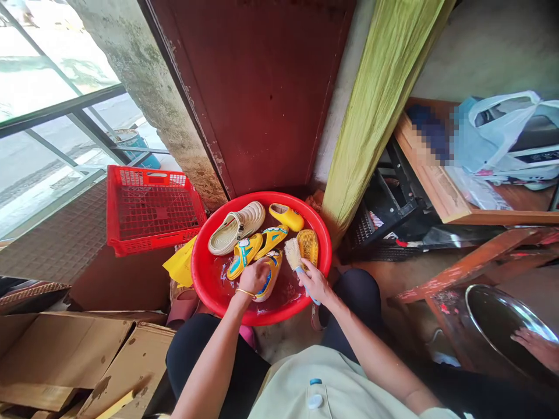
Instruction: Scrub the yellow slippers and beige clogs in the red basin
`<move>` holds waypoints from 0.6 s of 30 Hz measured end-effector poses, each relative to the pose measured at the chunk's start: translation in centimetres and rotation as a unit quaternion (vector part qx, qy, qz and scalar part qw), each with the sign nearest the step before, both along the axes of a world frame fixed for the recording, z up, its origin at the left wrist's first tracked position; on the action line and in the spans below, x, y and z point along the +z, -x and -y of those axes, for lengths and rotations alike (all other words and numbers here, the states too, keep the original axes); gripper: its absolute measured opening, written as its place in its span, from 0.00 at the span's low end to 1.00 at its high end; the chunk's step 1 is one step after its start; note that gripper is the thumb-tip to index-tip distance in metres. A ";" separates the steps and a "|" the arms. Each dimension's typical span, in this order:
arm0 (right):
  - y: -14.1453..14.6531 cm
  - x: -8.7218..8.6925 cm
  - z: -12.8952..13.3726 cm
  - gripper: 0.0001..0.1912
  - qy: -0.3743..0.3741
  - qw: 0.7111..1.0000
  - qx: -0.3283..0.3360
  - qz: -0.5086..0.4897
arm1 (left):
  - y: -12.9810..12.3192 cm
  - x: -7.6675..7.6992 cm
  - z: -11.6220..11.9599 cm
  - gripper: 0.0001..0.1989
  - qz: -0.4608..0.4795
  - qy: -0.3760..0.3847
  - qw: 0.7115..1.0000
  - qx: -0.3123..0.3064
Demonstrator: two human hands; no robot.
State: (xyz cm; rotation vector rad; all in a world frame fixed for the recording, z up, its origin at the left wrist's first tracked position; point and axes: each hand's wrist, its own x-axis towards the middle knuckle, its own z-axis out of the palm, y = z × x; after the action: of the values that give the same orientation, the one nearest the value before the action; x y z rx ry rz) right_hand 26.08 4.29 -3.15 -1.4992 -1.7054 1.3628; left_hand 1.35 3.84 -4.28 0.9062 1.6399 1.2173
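A red basin stands in front of me with several shoes and some water in it. My left hand is closed on a yellow slipper with blue markings, low in the basin. My right hand grips a scrubbing brush by its light-blue handle; the pale bristles point away from me, just right of that slipper. Beyond my hands lie a beige clog, two patterned yellow slippers, and a plain yellow clog. A yellow mesh-like piece sits beside the brush.
A red plastic crate stands left of the basin, above cardboard boxes. Behind are a dark red door and a green curtain. At right are a wooden table and another person's hand by a round metal-rimmed vessel.
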 end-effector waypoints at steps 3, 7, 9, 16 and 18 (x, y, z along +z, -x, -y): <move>-0.1 -0.3 0.0 0.37 0.012 0.999 -0.015 -0.048 | 4.1 1.5 -2.6 0.16 -0.197 -0.030 0.980 0.019; -0.1 -0.5 0.1 0.35 0.005 0.998 -0.016 -0.057 | 8.6 1.6 -5.6 0.19 -0.389 0.039 0.920 0.035; 0.0 -0.5 0.2 0.33 0.002 0.998 -0.023 -0.056 | 9.3 0.8 -6.4 0.20 -0.428 0.079 0.900 0.023; 0.0 -0.3 0.1 0.31 -0.005 0.999 -0.021 -0.041 | 7.6 -0.1 -6.7 0.12 -0.486 0.090 0.870 0.000; -0.1 -0.4 0.0 0.32 -0.001 0.999 -0.019 -0.042 | 7.2 0.5 -6.7 0.11 -0.487 0.048 0.872 0.017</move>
State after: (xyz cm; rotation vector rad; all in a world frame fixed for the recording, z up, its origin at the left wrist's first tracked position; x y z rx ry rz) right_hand 26.15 4.28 -3.52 -1.4450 -1.6177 1.3843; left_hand -5.87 10.52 -3.74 1.5783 2.4613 0.6780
